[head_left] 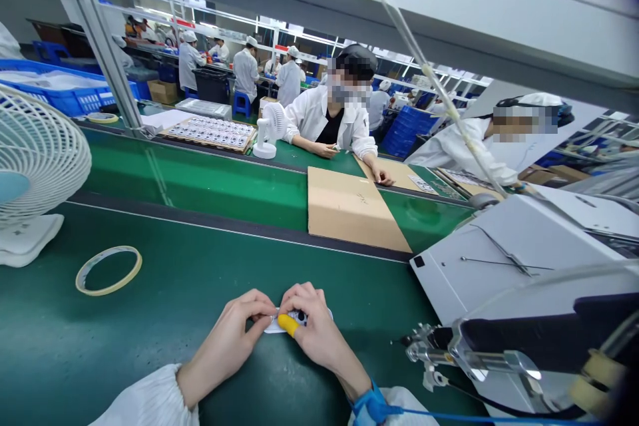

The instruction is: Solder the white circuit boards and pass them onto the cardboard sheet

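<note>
On the green bench in front of me lies a small white panel with dark round spots [301, 317], rounded at its ends. My left hand [231, 331] pinches its left end between thumb and fingertips. My right hand [318, 327] is bent over the middle and right part, with fingers and thumb closed on it. A yellow finger cot [288, 325] covers the right thumb, and a blue wrist strap [372, 406] circles that wrist. The fingers hide much of the panel; whether something small is between the fingertips does not show.
A tape roll [108, 271] and a white fan [34, 166] are at the left. A cardboard sheet [354, 206] lies across the conveyor [214, 183]. At the right stands a white machine with a metal fixture [474, 353]. A co-worker [332, 110] sits opposite.
</note>
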Demonstrator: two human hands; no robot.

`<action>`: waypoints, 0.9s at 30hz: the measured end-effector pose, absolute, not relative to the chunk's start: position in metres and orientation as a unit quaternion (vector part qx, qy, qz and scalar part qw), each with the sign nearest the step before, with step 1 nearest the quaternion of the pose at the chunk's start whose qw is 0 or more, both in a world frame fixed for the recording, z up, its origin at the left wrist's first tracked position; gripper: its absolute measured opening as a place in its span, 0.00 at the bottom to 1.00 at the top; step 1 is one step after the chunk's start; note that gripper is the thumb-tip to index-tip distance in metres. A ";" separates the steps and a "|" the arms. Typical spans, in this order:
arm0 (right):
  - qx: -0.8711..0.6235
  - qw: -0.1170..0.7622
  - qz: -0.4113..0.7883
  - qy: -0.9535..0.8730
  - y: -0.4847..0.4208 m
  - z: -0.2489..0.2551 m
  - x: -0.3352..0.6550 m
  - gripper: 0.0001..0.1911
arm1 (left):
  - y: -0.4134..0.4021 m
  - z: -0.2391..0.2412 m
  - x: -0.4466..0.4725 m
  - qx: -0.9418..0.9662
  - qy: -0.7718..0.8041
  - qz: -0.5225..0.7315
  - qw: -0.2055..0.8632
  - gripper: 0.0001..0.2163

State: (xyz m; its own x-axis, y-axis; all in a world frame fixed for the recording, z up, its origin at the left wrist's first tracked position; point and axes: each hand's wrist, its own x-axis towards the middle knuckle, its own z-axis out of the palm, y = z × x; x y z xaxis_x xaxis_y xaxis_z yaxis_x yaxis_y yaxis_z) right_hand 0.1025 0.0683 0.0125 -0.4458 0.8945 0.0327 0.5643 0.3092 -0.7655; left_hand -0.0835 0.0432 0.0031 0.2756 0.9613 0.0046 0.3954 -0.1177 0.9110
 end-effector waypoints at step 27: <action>-0.467 0.232 0.327 -0.788 0.066 0.008 0.105 0.15 | 0.040 -0.009 -0.079 0.717 0.485 0.329 0.376 0.09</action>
State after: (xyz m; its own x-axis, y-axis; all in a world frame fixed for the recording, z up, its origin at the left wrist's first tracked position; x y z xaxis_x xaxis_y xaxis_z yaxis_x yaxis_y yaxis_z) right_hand 0.1051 0.0662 0.0085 -0.4565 0.8876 0.0612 0.5841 0.3509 -0.7319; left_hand -0.0785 0.0405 -0.0091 0.3125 0.9438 0.1076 0.4477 -0.2462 0.8596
